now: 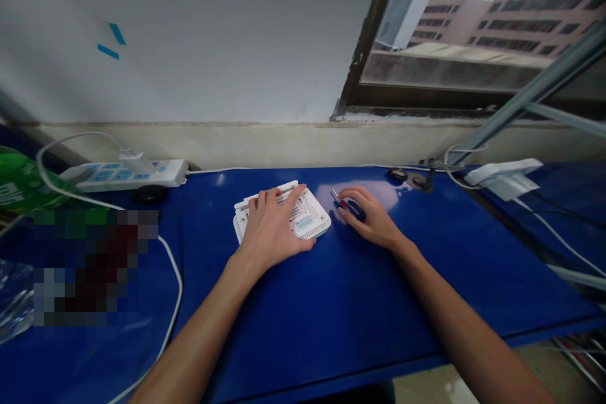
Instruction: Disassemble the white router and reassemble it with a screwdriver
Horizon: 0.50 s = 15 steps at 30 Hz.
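Nearest, the hands lie apart on the blue tabletop (pixel 379 303), both toward its far edge. The left hand (pixel 272 230) rests spread over a white vented plastic housing (pixel 312 218), probably a router, which sits near mid-table. The right hand (pixel 367 218) curls around a small screwdriver (pixel 339 199), its thin shaft angled toward the housing, the tip just apart from it. The housing looks closed and in one piece; its fastening points are hidden or too small to tell. Beyond, a white power strip (pixel 123 175) lies at the far-left edge, a white adapter (pixel 504 170) at far right, below a window (pixel 454 31).
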Each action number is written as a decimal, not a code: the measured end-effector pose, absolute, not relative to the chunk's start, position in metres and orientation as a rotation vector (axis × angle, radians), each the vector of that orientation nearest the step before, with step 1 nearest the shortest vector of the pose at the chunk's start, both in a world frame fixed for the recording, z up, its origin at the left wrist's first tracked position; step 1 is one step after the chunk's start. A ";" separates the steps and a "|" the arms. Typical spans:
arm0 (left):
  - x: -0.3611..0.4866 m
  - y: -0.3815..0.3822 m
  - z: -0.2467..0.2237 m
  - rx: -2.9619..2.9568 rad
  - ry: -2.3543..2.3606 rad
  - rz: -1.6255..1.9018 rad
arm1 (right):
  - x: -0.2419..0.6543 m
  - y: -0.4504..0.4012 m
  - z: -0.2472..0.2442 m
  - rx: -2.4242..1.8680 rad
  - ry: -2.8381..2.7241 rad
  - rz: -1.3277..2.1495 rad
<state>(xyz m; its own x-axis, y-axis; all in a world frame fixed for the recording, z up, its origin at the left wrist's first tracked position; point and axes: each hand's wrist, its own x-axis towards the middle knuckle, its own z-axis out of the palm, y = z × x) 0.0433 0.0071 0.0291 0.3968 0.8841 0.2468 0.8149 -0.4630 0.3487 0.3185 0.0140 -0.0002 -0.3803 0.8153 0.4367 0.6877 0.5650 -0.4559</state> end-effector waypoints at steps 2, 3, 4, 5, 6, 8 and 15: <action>0.042 0.009 0.034 2.443 1.504 0.647 | 0.319 0.015 -0.001 -1.215 -2.112 0.263; 0.042 0.009 0.037 2.420 1.493 0.686 | 0.320 0.015 -0.001 -1.220 -2.082 0.259; 0.041 0.010 0.041 2.390 1.479 0.744 | 0.320 0.015 -0.001 -1.224 -2.052 0.251; 0.041 0.010 0.045 2.353 1.458 0.815 | 0.320 0.016 -0.001 -1.227 -2.021 0.238; 0.041 0.010 0.049 2.309 1.433 0.896 | 0.321 0.016 0.000 -1.231 -1.990 0.222; 0.042 0.009 0.055 2.190 1.366 1.068 | 0.320 0.017 0.003 -1.243 -1.928 0.202; 0.050 0.006 0.037 1.656 1.151 1.440 | 0.293 0.006 0.019 -1.028 -2.032 0.595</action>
<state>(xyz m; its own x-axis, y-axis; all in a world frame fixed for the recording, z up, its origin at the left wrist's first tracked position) 0.0496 0.0063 0.0375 0.0110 0.9128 0.4083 0.1969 -0.4023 0.8941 0.2934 0.0057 0.0191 -0.3799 0.8223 0.4237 0.4640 0.5657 -0.6817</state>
